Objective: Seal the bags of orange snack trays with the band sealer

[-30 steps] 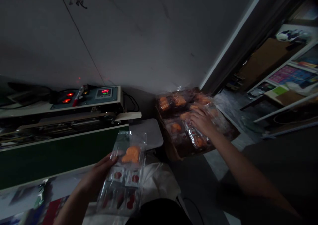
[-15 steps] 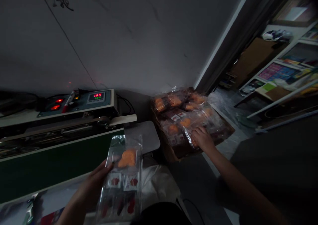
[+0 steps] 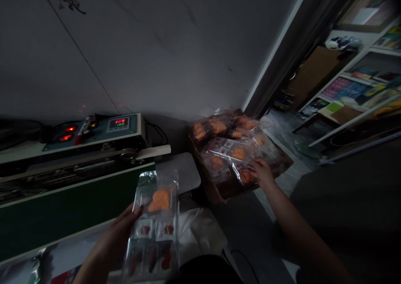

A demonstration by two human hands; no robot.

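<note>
My left hand is closed on a clear plastic packet that holds an orange piece at the top and small red-and-white sachets below. It is held upright in front of a sealing machine. My right hand reaches out to the right and rests on a pile of similar clear packets heaped in a cardboard box. Its fingers curl at the edge of one packet in the pile; whether they grip it is unclear.
The sealing machine has a green front panel, a red digital display and lit red switches. A white plastic bag lies below the packet. Shelves with boxes stand at the right, beyond a doorway.
My right hand has pulled back from the middle of the pile to its near right edge. The left hand keeps holding its packet, which sits slightly lower in view.
</note>
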